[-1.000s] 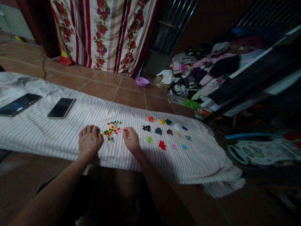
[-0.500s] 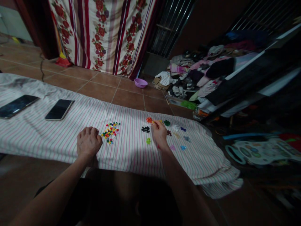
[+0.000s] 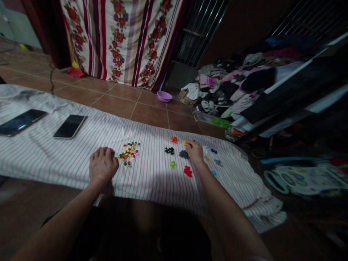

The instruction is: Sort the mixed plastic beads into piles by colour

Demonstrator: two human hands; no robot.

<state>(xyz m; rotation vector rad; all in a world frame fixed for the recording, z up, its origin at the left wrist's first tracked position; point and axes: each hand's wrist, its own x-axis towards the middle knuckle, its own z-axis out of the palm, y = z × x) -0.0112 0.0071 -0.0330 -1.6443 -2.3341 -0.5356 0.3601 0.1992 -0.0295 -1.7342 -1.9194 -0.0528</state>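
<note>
My left hand (image 3: 103, 165) lies palm down on the striped cloth, its fingers loosely spread. Just to its right is a mixed heap of small coloured pieces (image 3: 128, 154). My right hand (image 3: 194, 151) reaches to the small yellow pile (image 3: 186, 143), thumb and fingers pinched at its edge; anything between the fingertips is too small to make out. Around it lie single-colour piles: orange (image 3: 173, 140), black (image 3: 169, 150), dark grey (image 3: 183, 154), lime green (image 3: 173, 164), red (image 3: 187, 171), white (image 3: 206, 149) and blue (image 3: 214, 151). My right hand and forearm hide some piles.
Two phones, one dark (image 3: 21, 122) and one light-edged (image 3: 70, 127), rest on the left of the striped cloth (image 3: 152, 174). Beyond it, a purple basin (image 3: 164, 96) stands on the tiled floor. A clothes heap (image 3: 231, 79) lies at the back right.
My right hand has moved right, from beside the orange pile to the yellow one, uncovering the dark grey and red piles. My left hand stays in place. The view has shifted slightly.
</note>
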